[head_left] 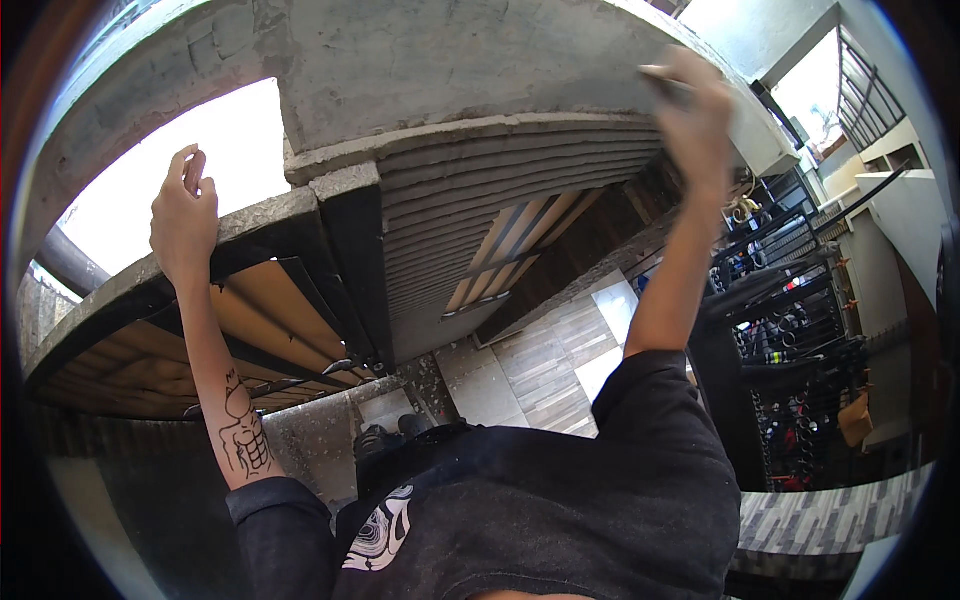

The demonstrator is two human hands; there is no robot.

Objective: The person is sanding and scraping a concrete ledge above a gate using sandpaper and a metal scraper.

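My left hand (184, 218) is raised at the left, over the rough top edge of a black-framed gate (265, 222) and against a bright opening. Its fingers are loosely bent and partly apart, with nothing visible in them. My right hand (697, 125) is lifted high at the right, smeared by motion, beside the grey plastered wall (460, 65). Its fingers close round a small dark object with a pale edge (655, 73), too blurred to name. Whether that object touches the wall I cannot tell.
Below the wall is a ribbed grey surface (450, 180) with a barred, tan-panelled section. Grey and wood-look tiles (540, 365) cover the floor. At the right stands a dark rack (790, 370) hung with many small items. A barred window (868, 85) sits at the upper right.
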